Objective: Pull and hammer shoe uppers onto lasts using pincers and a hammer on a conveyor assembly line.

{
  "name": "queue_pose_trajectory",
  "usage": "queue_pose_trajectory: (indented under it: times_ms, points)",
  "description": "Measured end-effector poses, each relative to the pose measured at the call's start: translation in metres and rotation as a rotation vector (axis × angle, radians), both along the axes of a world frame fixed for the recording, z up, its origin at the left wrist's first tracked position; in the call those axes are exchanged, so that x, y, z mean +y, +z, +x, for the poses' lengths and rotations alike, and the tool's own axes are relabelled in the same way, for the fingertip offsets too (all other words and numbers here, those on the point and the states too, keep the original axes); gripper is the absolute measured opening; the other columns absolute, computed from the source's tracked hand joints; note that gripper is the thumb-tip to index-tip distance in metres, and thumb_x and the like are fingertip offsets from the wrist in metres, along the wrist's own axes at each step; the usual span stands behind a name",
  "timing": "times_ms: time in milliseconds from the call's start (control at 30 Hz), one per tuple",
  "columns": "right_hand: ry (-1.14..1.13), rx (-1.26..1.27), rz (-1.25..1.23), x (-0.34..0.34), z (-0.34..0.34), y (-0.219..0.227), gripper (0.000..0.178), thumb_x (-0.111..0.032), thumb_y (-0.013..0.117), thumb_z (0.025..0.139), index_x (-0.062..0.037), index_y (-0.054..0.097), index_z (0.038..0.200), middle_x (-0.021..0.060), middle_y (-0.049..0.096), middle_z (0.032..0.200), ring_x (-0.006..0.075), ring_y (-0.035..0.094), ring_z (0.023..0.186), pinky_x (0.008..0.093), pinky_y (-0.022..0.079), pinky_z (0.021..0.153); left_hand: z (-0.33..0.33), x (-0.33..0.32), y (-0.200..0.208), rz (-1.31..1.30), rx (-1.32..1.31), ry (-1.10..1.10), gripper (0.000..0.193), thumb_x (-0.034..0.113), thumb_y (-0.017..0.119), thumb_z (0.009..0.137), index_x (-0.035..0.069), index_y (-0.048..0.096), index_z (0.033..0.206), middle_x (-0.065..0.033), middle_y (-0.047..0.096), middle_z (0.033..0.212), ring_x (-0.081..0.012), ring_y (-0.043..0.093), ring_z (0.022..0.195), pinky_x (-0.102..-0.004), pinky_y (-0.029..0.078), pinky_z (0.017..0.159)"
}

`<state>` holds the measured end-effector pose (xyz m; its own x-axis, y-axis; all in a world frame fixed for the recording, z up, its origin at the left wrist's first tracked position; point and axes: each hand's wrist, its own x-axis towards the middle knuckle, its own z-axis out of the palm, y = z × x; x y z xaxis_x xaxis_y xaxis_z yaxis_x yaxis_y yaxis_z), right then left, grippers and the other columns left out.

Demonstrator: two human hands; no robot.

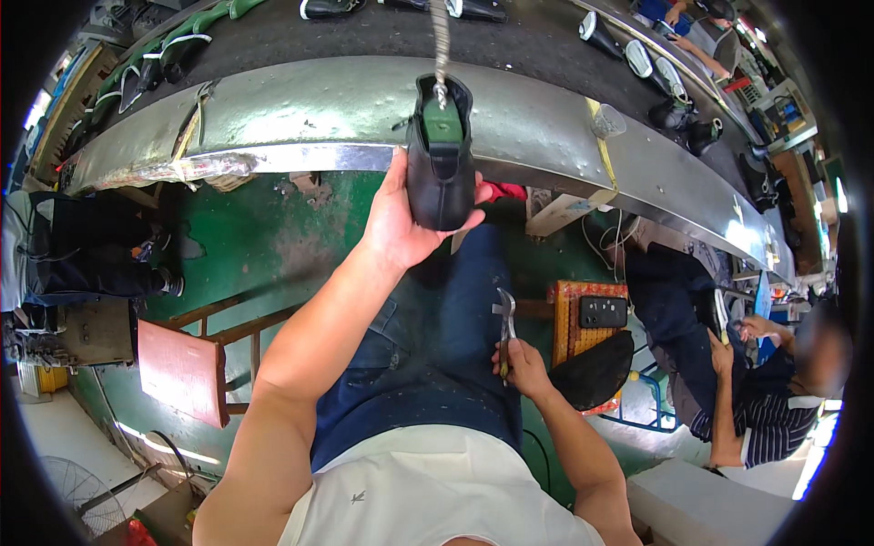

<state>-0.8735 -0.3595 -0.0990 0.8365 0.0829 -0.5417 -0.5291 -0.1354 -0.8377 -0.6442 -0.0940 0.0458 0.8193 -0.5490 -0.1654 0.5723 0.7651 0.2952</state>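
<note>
Up at the metal edge of the bench, my left hand point(407, 221) is wrapped round a black shoe point(441, 200) from below. Inside the shoe's opening shows a green shoe last point(443, 125). A twisted grey cord point(442, 41) hangs from above, its lower end over the last; whether they touch, I cannot tell. Low over my right thigh, my right hand point(523, 366) is closed on the handles of metal pincers point(506, 312), whose head points up and away from me.
A metal-edged conveyor bench point(337, 100) crosses ahead, with several black shoes point(669, 77) along it. To my left stands a wooden stool point(182, 371); to my right, a woven-topped stool holds a phone point(603, 312) and black piece point(592, 373). A co-worker point(774, 391) sits at far right.
</note>
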Motion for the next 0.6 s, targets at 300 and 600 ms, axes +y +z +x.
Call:
queue_pose_trajectory:
  times_ms: [300, 600]
  points:
    - [0.148, -0.101, -0.253, -0.005, 0.021, 0.016, 0.047, -0.039, 0.048, 0.107, 0.0048, 0.063, 0.111, 0.0114, 0.07, 0.087, 0.0202, 0.07, 0.074, 0.0335, 0.054, 0.071, 0.048, -0.004, 0.013, 0.142, 0.038, -0.006, 0.081, 0.073, 0.024, 0.101, 0.007, 0.056, 0.137, -0.0211, 0.066, 0.121, -0.0448, 0.064, 0.113, -0.0607, 0.056, 0.091]
    - [0.186, -0.528, -0.531, -0.007, 0.117, 0.112, 0.035, -0.03, 0.069, 0.095, -0.0028, 0.063, 0.116, 0.0183, 0.07, 0.09, 0.0396, 0.07, 0.084, 0.0427, 0.055, 0.077, 0.112, 0.047, 0.004, 1.331, -0.863, 0.492, 0.065, 0.031, 0.083, 0.088, -0.004, 0.053, 0.134, -0.0121, 0.067, 0.122, -0.0191, 0.06, 0.12, -0.0347, 0.048, 0.103]
